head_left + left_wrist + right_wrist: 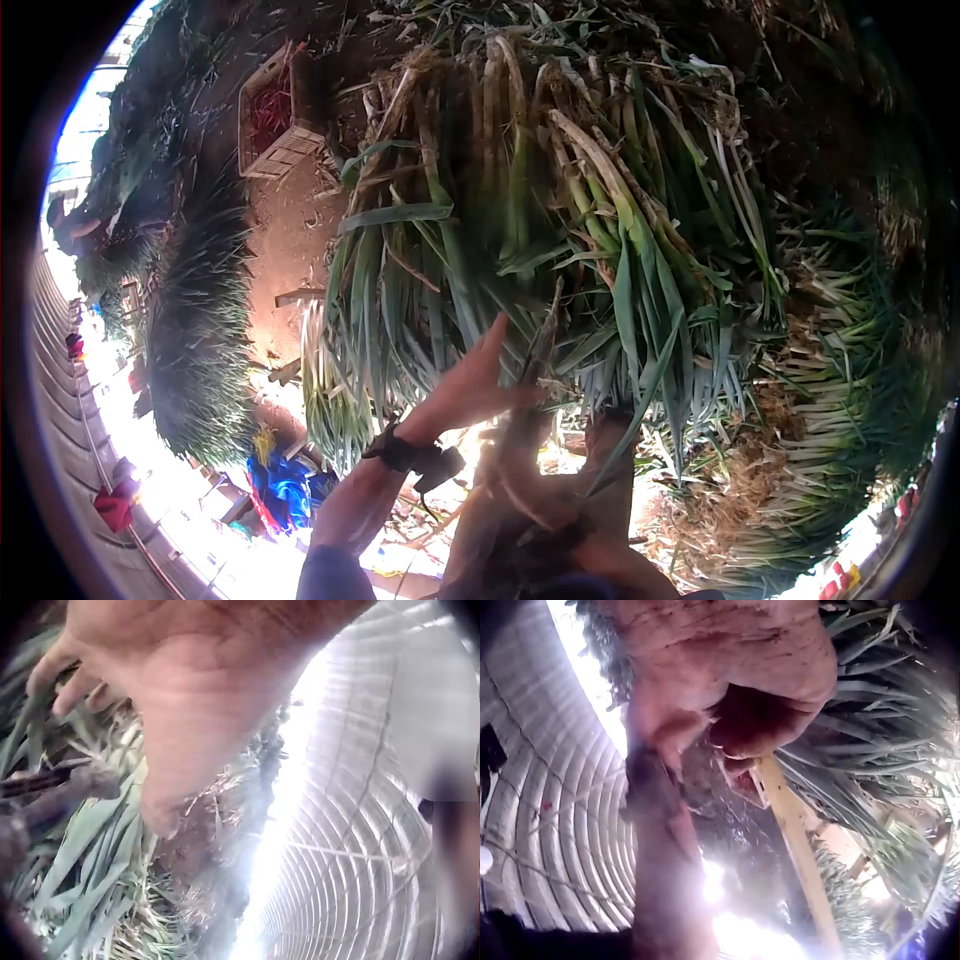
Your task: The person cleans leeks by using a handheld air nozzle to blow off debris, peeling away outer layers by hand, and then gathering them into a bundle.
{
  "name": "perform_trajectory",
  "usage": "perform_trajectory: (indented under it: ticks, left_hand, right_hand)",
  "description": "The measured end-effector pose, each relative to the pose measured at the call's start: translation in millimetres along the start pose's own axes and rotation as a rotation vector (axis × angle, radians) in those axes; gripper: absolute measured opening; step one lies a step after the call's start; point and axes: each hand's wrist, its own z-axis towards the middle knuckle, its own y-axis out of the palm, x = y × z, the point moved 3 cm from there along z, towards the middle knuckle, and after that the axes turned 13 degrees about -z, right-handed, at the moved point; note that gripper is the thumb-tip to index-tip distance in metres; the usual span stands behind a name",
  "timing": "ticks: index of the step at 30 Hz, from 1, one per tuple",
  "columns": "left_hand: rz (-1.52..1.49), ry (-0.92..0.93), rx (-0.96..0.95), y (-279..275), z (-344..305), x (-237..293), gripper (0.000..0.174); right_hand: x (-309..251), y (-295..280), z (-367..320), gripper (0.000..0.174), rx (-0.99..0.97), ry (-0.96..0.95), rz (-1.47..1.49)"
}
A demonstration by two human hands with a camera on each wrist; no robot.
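My left hand (468, 388) reaches over the leafy ends of a heap of leeks (640, 270), thumb and fingers spread, holding nothing. In the left wrist view this hand (180, 705) has its thumb and fingers apart above the green leaves (86, 859). My right hand (540, 490) is lower, close to my body and blurred. The right wrist view shows the right hand (742, 682) with curled fingers round a long, flat, pale yellow strip (799, 847); I cannot tell whether it is a leaf or a handle. A dark, narrow, stick-like piece (545, 335) stands up beside the left fingertips.
A crate (285, 150) with red contents stands at the far left. Rows of green plants (200, 330) lie to the left, and more leeks with pale stalks (820, 420) line the right. Blue plastic (285, 490) lies at lower left. A ribbed tunnel wall (352, 847) rises beyond.
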Motion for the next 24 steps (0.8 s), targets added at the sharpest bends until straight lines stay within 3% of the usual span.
perform_trajectory:
  ticks: [1, 2, 4, 5, 7, 9, 11, 13, 14, 15, 16, 17, 20, 22, 24]
  left_hand:
    - [-0.238, -0.223, -0.151, 5.1, -4.6, 0.4, 0.128]
    - [-0.427, -0.27, -0.334, 13.1, -5.7, 7.6, 0.12]
    - [-0.744, -0.213, -0.37, 41.0, -13.3, 0.6, 0.106]
    - [-0.751, -0.219, -0.397, 49.4, -11.9, 4.3, 0.106]
    - [-0.779, -0.371, -0.357, 59.4, -9.4, 7.7, 0.09]
    - [-0.899, -0.377, -0.288, 70.7, -10.7, -1.5, 0.084]
    - [-1.039, -0.376, -0.098, 90.1, -14.4, -15.9, 0.073]
    - [-1.021, -0.376, 0.0, 105.8, -11.1, -8.8, 0.072]
    - [-1.001, -0.368, 0.106, 110.0, -6.5, -3.0, 0.072]
    - [-0.894, -0.427, 0.139, 109.8, -3.7, 20.3, 0.073]
    - [-0.895, -0.428, 0.147, 118.3, -1.0, 24.2, 0.073]
    - [-0.877, -0.446, 0.206, 126.9, -1.4, 25.4, 0.073]
    - [-0.914, -0.371, 0.286, 166.0, -2.2, 11.9, 0.075]
    - [-0.896, -0.257, 0.406, 179.9, 1.1, 22.2, 0.074]
    - [-0.883, -0.274, 0.388, 189.4, 3.9, 27.4, 0.071]
  right_hand:
    - [-41.0, -16.1, -20.1, 0.024, 0.014, 0.022, 0.158]
    - [-62.3, -28.4, -32.0, 0.028, 0.032, 0.044, 0.319]
    - [-54.6, -38.0, -39.5, 0.026, 0.008, 0.005, 0.31]
    - [-41.7, -40.3, -41.1, 0.025, -0.01, -0.023, 0.268]
    - [-11.1, -48.8, -40.3, 0.023, -0.065, -0.094, 0.142]
    - [20.2, -62.1, -35.6, 0.021, -0.163, -0.204, -0.056]
    - [-15.3, -101.7, -49.4, 0.022, -0.306, -0.346, -0.372]
    - [-119.3, -160.9, -84.5, 0.033, -0.426, -0.508, -0.729]
    - [-85.0, -201.1, -59.3, 0.031, -0.223, -0.522, -0.426]
    - [-66.1, -245.0, -45.7, 0.03, 0.152, -0.493, -0.65]
    - [-115.7, -265.9, -41.6, 0.035, 0.644, -0.487, -1.026]
    - [-132.0, -291.9, -23.7, 0.039, 0.95, -0.651, -1.185]
    - [-194.4, -337.2, 19.3, 0.043, 1.068, -0.59, -1.329]
    - [-197.0, -348.2, 50.0, 0.046, 1.029, -0.546, -1.474]
    - [-188.7, -341.6, 65.9, 0.044, 1.068, -0.559, -1.52]
